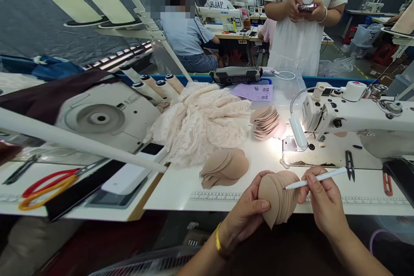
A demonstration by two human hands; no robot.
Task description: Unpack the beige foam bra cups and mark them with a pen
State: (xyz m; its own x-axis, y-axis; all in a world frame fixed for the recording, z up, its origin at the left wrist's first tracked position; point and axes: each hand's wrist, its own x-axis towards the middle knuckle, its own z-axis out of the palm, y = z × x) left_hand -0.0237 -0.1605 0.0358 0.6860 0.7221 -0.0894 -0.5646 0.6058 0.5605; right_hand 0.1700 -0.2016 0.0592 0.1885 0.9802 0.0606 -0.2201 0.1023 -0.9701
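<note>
My left hand [250,207] grips a fanned stack of beige fabric bra cups [274,196], thumb across the front piece. In my right hand [323,198] is a white marker pen [330,174], its tip touching or almost touching the edges of the stack. Left of my hands, a second pile of beige cups [226,166] lies on the white table. Farther back, another stack of cups [265,123] sits near the sewing machine. A printed ruler strip [213,196] runs along the table's front edge, partly hidden behind my hands.
A lit sewing machine [349,116] stands at right, with thread snips [349,166] before it. Cream lace [207,120] is heaped mid-table. At left are orange-and-red scissors [48,187], a white thread-stand pole [80,140] and another machine [103,116]. A person [300,21] stands opposite holding a phone.
</note>
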